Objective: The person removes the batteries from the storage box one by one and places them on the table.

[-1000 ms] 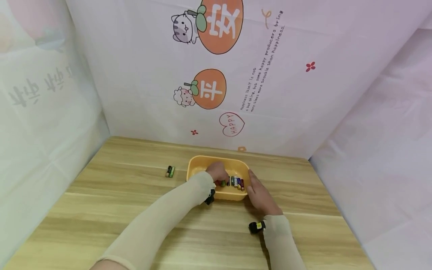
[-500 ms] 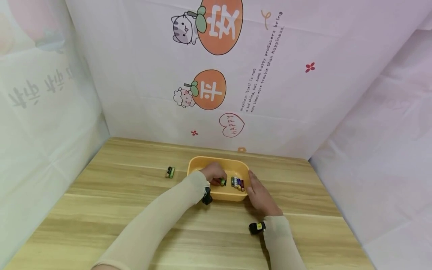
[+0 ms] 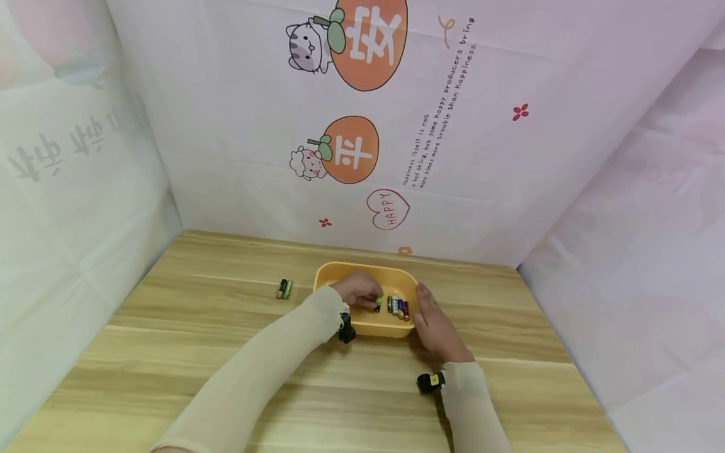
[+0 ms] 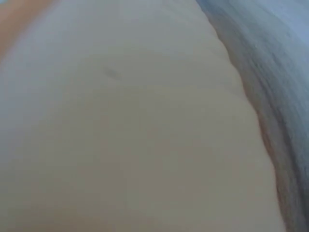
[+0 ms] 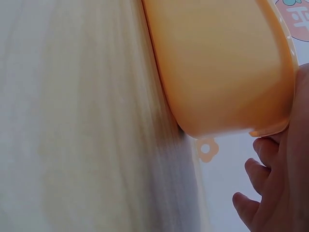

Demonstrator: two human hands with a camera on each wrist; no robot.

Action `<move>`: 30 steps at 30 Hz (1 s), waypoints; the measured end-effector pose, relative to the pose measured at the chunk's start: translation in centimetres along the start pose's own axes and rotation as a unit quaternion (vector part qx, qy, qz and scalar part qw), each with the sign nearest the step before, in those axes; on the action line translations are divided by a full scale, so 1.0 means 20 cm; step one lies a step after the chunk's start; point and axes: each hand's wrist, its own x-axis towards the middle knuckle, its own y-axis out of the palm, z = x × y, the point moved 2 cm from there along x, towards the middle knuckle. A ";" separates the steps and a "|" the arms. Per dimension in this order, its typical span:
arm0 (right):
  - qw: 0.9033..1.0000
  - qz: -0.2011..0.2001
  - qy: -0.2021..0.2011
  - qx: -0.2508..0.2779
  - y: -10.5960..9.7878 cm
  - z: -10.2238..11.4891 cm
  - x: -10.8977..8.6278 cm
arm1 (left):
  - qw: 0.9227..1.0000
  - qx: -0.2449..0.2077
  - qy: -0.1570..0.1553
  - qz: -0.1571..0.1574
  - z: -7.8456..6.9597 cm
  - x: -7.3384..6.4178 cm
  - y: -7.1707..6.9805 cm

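Note:
My left hand (image 3: 358,288) reaches into a yellow-orange plastic bin (image 3: 365,329) in the head view. Its fingers and thumb pinch a green and black battery (image 3: 378,304) near the bin's floor. Just right of that battery, several batteries (image 3: 395,306) lie side by side in a row. My right hand (image 3: 437,324) rests against the bin's right end with its fingers extended. In the right wrist view, the fingers of the right hand (image 5: 275,179) lie by the rim of the bin (image 5: 222,72). Pale sleeve cloth (image 4: 135,125) fills most of the left wrist view; the left hand's fingers are hidden there.
Two batteries (image 3: 285,289) lie together on the wooden table (image 3: 226,302), left of the bin. A printed white cloth (image 3: 255,126) hangs behind the table, with more cloth at both sides. Each wrist carries a small black camera (image 3: 347,328).
My left hand has drawn slightly left inside the bin, and the green and black battery now shows at its fingertips, apart from the row. The right hand has stayed at the bin's end.

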 end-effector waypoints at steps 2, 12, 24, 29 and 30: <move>1.000 -0.004 -0.005 -0.008 -0.01 0.00 0.00 | 1.000 -0.009 0.005 0.005 0.00 -0.01 0.01; 0.999 -0.007 -0.016 -0.031 -0.02 0.01 -0.02 | 0.998 -0.017 0.027 0.047 0.00 -0.02 0.04; 1.000 -0.004 -0.015 -0.023 -0.02 0.01 -0.01 | 0.995 -0.043 0.021 0.087 -0.05 -0.07 0.02; 1.000 -0.001 -0.013 -0.023 -0.01 0.01 0.00 | 0.995 -0.045 0.027 0.085 -0.05 -0.10 -0.02; 1.000 0.000 -0.013 -0.021 -0.01 0.01 0.00 | 0.995 -0.047 0.027 0.085 -0.05 -0.10 -0.02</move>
